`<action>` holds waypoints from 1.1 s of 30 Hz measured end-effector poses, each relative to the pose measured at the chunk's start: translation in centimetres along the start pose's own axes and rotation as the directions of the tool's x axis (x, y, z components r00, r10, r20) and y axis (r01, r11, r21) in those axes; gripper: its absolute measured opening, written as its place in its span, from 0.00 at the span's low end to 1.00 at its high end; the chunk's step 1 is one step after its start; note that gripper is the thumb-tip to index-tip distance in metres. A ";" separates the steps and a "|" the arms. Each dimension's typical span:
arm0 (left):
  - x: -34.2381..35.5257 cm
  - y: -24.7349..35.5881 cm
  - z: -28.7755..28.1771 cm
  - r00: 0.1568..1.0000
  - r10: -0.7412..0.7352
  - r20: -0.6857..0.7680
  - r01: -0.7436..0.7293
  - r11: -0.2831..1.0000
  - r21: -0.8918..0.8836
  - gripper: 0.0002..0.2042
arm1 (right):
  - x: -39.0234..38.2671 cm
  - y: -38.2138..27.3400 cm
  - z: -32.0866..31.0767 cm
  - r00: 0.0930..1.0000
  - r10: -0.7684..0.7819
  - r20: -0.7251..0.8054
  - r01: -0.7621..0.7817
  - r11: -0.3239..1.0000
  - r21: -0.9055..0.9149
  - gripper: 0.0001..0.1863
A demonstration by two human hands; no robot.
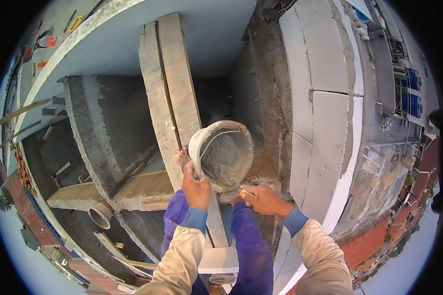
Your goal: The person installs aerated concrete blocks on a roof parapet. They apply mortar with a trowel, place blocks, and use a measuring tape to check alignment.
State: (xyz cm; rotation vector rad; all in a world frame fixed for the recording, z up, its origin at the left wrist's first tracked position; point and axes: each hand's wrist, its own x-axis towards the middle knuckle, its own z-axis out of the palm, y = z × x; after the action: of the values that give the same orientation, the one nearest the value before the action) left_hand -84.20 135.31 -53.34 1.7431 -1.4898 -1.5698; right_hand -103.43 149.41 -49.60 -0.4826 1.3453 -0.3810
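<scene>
A mortar-crusted bucket (196,150) is tilted so that its mouth faces me, in the middle of the head view. Grey wet-looking mortar (226,155) coats its inside, and a thin wire handle curves across the opening. My left hand (197,189) is closed on the bucket's near left rim. Just right of the bucket's lower edge, my right hand (267,199) is wrapped round the pale wooden handle (244,192) of a tool. The tool's working end cannot be clearly made out. Behind the left hand, a sandalled foot (183,157) rests on the planks.
Two long wooden planks (174,73) span a deep opening between concrete walls. A pale block wall (325,128) runs along the right side. At the left, concrete beams (88,132) cross over dark drops, with another bucket (100,215) there. Rooftops and blue tanks (412,93) lie beyond.
</scene>
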 end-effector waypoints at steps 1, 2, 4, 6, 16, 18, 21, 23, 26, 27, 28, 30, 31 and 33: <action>-0.1 -0.2 -0.3 1.000 -0.016 -0.014 0.017 0.999 0.050 0.31 | -0.2 0.1 -0.5 0.993 0.077 0.085 -0.099 0.952 0.290 0.23; 0.0 -0.3 -0.4 0.999 -0.033 -0.010 0.034 0.998 0.059 0.31 | -0.5 0.3 -0.8 0.978 0.089 0.191 -0.175 0.849 0.498 0.24; 0.1 -0.6 -0.6 0.991 -0.129 -0.043 0.130 0.991 0.009 0.32 | -1.1 0.5 -1.9 0.955 -0.007 0.297 -0.252 0.509 0.823 0.25; 0.1 -0.4 -0.8 0.951 -0.305 -0.056 0.293 0.942 -0.162 0.32 | -1.2 -0.1 -3.0 0.975 -0.129 0.181 -0.114 0.408 0.906 0.26; 0.3 -0.1 -0.7 0.923 -0.382 -0.051 0.343 0.874 -0.343 0.35 | 10.6 -15.3 -23.5 -0.034 -0.341 -0.939 0.626 0.725 -0.286 0.29; 0.3 -0.9 -0.9 0.950 -0.310 -0.028 0.284 0.901 -0.327 0.34 | 13.4 -18.0 -27.7 -0.287 -0.375 -0.881 0.322 0.829 -0.458 0.29; 0.5 -1.4 -1.1 0.968 -0.251 -0.023 0.236 0.933 -0.272 0.32 | 15.7 -20.2 -31.5 -0.329 -0.364 -0.871 0.140 0.894 -0.426 0.28; 0.8 -1.1 -1.4 0.969 -0.246 -0.026 0.234 0.944 -0.232 0.32 | 16.4 -20.7 -32.0 -0.300 -0.370 -0.879 0.092 0.906 -0.413 0.28; 0.9 -0.6 -1.5 0.962 -0.271 0.012 0.266 0.933 -0.244 0.32 | 16.4 -19.6 -30.9 -0.206 -0.426 -0.881 0.036 0.896 -0.442 0.28; 0.9 -0.6 -1.4 0.960 -0.280 0.005 0.274 0.938 -0.210 0.32 | 16.2 -18.5 -29.8 -0.159 -0.460 -0.874 0.025 0.883 -0.469 0.28; 1.0 -0.7 -1.4 0.963 -0.270 0.006 0.264 0.937 -0.229 0.32 | 15.7 -17.1 -28.4 -0.104 -0.470 -0.877 0.008 0.881 -0.473 0.28; 1.1 -1.1 -1.1 0.964 -0.264 0.040 0.264 0.919 -0.292 0.33 | 14.2 -13.3 -23.8 0.019 -0.446 -0.895 0.061 0.894 -0.444 0.26; 1.1 -1.4 -0.9 0.963 -0.268 -0.001 0.258 0.929 -0.265 0.34 | 13.2 -10.7 -20.8 0.022 -0.473 -0.881 0.121 0.876 -0.467 0.24; 1.1 -1.9 -0.7 0.961 -0.275 -0.015 0.265 0.939 -0.220 0.35 | 10.2 -4.8 -13.4 0.098 -0.445 -0.890 0.230 0.880 -0.415 0.24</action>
State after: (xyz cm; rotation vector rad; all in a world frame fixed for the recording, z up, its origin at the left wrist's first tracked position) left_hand -82.88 134.88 -55.20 1.9006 -1.0449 -1.7373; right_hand -114.58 138.48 -57.53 -0.7570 2.6094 -1.1351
